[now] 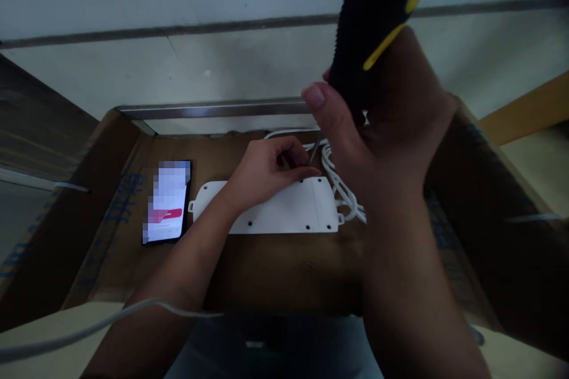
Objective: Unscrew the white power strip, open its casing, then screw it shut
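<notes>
A white power strip (pixel 280 213) lies with its holed back facing up. Over its far edge, my left hand (pixel 267 172) is closed in a pinch, thumb and fingers around the tip of a thin metal shaft. Whatever else is between those fingertips is hidden. That shaft runs up to a screwdriver (pixel 368 23) with a thick black and yellow handle, and my right hand (pixel 391 106) is wrapped around the handle, held tilted above the strip's right end. Part of the shaft is hidden behind my right thumb.
A coiled white cord (pixel 342 183) lies beside the strip's right end. To the left is a phone (pixel 166 204) with its screen lit. Cardboard box walls (pixel 111 189) rise on both sides. A loose white cable (pixel 89 328) crosses the lower left.
</notes>
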Motion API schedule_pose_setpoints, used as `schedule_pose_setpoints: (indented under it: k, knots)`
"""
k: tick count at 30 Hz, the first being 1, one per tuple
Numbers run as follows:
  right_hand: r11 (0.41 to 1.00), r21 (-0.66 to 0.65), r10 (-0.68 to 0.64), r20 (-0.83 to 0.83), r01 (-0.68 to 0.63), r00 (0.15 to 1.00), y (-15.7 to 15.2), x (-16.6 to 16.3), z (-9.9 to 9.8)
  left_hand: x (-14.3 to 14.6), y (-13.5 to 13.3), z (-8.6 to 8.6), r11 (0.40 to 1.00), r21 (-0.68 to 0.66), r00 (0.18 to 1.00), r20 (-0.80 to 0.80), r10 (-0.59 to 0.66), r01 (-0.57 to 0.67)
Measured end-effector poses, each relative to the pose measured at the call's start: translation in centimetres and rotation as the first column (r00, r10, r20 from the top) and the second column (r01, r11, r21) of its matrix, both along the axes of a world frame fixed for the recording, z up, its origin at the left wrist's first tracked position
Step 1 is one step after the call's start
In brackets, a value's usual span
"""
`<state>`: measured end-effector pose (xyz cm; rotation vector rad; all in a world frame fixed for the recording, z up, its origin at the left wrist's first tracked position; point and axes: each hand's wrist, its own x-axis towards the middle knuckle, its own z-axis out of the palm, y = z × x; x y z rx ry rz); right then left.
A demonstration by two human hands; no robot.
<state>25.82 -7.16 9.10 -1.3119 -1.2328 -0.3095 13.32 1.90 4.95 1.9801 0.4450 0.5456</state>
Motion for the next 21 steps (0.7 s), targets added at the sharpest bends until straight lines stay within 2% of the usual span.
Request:
schedule_pose_setpoints:
  k: [5, 10, 16, 21]
  knots:
    - [0.999, 0.015, 0.032, -0.030, -0.031, 0.999, 0.3, 0.3, -0.1, -0.1, 0.1, 0.2, 0.999, -0.011, 0.999, -0.010, -0.043, 0.043]
    - [0.996, 0.072, 0.054, 0.004, -0.054, 0.999, 0.5, 0.3, 0.1, -0.6, 0.2, 0.9, 0.990, 0.014, 0.988, 0.068, -0.138, 0.137]
    - [0.997, 0.078, 0.031, -0.028, -0.028, 0.999, 1.0, 0.3, -0.1, -0.4, 0.3, 1.0, 1.000, 0.023, 0.998, 0.068, -0.013, 0.011]
    - [0.991, 0.133, 0.035, -0.027, -0.031, 0.999, 1.0, 0.4, -0.3, -0.1, 0.4, 0.6, 1.000, 0.008, 0.998, 0.056, 0.020, -0.020]
